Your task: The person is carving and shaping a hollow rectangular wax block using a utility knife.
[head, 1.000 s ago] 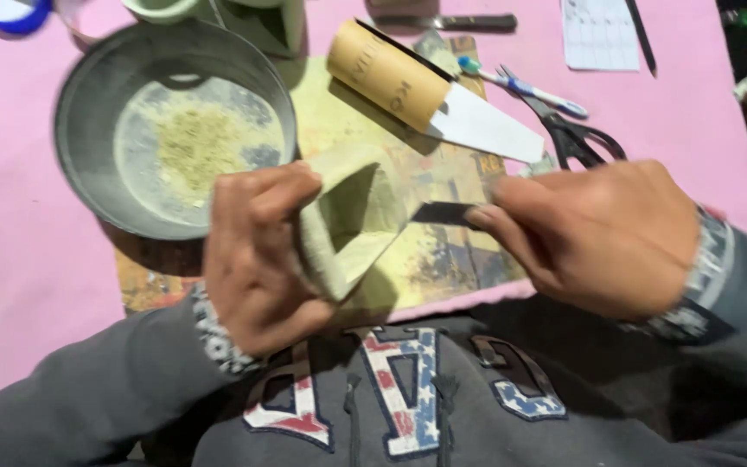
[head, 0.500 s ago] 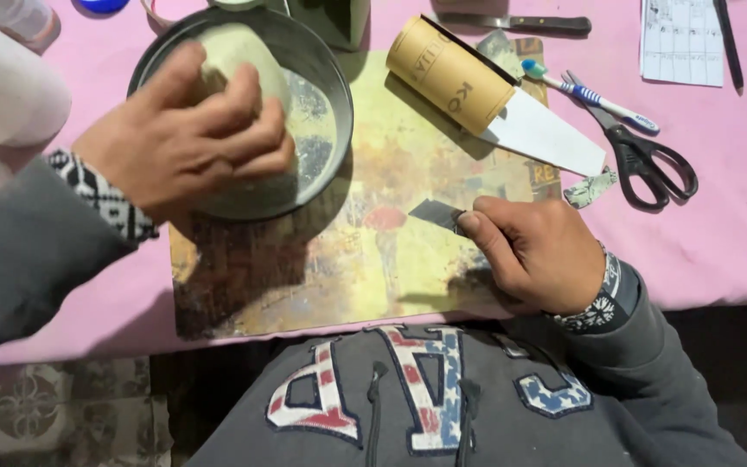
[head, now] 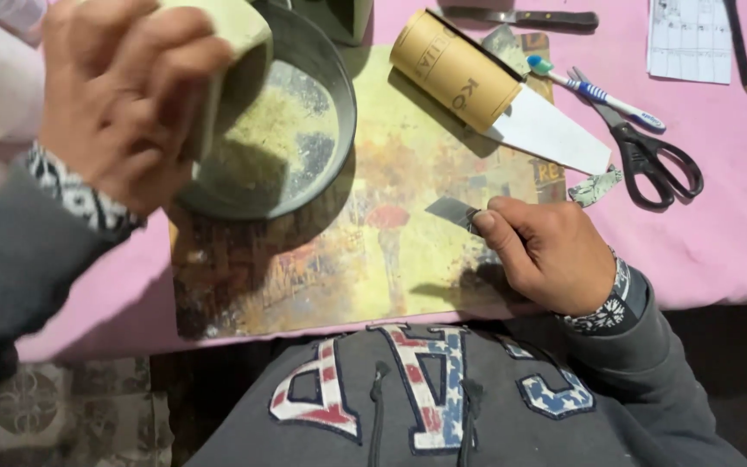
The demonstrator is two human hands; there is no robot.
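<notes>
Left grip (head: 123, 95) holds pale block (head: 222, 60) over pan (head: 322, 130); cardboard tube (head: 453, 69) beside.

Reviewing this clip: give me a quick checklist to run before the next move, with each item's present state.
1. Left hand grips the pale block firmly: ok, fingers wrap it.
2. Block is over the round metal pan: ok, it sits above the pan's left rim.
3. Pan catches the powder: ok, greenish dust lies inside it.
4. Right hand has control of the small dark blade: ok, pinched at the fingertips, resting on the printed mat.
5. Blade edge condition: cannot tell.
6. Scissors out of the hands' way: ok, apart on the pink cloth.
</notes>
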